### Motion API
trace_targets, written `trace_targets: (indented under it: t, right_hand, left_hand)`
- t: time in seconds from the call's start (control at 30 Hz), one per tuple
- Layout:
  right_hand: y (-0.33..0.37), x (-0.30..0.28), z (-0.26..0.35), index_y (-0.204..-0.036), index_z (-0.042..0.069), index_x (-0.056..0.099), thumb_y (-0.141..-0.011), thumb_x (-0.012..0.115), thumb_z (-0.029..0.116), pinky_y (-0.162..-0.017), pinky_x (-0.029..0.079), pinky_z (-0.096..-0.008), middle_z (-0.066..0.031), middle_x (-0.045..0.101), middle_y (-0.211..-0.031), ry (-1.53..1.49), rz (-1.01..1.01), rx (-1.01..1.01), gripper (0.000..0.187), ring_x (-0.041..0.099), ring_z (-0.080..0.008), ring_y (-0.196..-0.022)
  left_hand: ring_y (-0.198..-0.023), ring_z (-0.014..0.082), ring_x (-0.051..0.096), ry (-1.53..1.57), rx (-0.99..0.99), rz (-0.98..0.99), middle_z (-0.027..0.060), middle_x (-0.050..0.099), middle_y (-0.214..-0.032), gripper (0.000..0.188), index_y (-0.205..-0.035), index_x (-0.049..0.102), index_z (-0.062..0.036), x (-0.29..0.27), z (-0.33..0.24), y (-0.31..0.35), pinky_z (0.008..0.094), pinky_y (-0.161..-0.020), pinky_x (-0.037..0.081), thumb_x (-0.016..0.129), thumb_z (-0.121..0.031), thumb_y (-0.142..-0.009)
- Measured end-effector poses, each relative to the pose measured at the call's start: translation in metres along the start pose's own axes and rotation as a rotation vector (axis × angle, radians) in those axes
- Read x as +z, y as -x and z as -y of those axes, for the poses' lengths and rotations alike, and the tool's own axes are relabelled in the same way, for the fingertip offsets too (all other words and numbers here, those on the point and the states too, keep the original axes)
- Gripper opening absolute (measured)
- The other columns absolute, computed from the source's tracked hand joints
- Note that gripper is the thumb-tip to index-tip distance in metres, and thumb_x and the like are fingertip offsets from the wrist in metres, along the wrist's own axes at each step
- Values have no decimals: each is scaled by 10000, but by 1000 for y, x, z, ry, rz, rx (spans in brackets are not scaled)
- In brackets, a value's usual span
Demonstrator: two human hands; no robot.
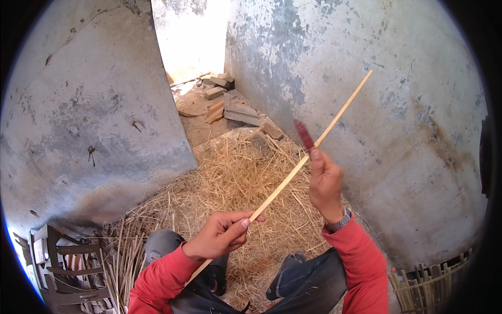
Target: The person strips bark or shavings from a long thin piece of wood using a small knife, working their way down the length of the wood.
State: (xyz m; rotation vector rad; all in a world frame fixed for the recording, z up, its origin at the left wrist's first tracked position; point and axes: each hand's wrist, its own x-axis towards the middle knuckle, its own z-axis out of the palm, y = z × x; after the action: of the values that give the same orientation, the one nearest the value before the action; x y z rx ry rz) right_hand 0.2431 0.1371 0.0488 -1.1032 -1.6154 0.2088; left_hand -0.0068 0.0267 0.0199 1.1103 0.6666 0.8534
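Note:
A long, pale bamboo strip [280, 189] slants from my lap up to the right, its far tip in front of the right wall. My left hand [222, 233] is closed round its lower part, thumb on top and forefinger stretched beneath. Higher up, my right hand [325, 183] is closed, its thumb near a joint in the strip. From that hand a dark reddish knife blade [303, 135] points up and left, crossing by the strip. The knife's handle is hidden in my fingers.
Straw-like shavings [246, 172] cover the floor before my knees. Bricks and rubble [240, 112] lie by the bright doorway. Peeling walls rise left and right. Long split strips [128, 251] and a dark chair-like frame [68, 261] stand at left, a slatted bamboo piece [431, 288] at lower right.

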Motion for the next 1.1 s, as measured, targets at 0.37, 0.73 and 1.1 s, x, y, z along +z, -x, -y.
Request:
trace_targets:
  t: [0.37,0.73,1.1]
  right_hand:
    - [38,17,20,-859,9,617,-1079,548,271,-467,344,-370,-96,449,-560,-75,284,-68,350,432,-199,-465]
    - [29,17,34,-799,16,600,-1076,553,285,-448,369,-389,-135,468,-544,-98,276,-10,389,471,-248,-443]
    - [21,16,22,-840,12,610,-1080,552,270,-449,359,-383,-144,446,-544,21,185,-82,357,448,-237,-438]
  left_hand:
    - [-460,48,250,161,-22,-24,-69,280,-596,410,-1444,525,24,-4,-2,-2,249,-466,233,432,-222,-1130]
    - [-483,39,298,210,-41,-66,-65,338,-602,384,-1408,568,21,-1,-8,-1,226,-460,251,441,-205,-1126]
    - [-509,24,367,-59,93,-181,-57,441,-614,345,-1391,590,34,7,1,-1,222,-463,290,511,-129,-1096]
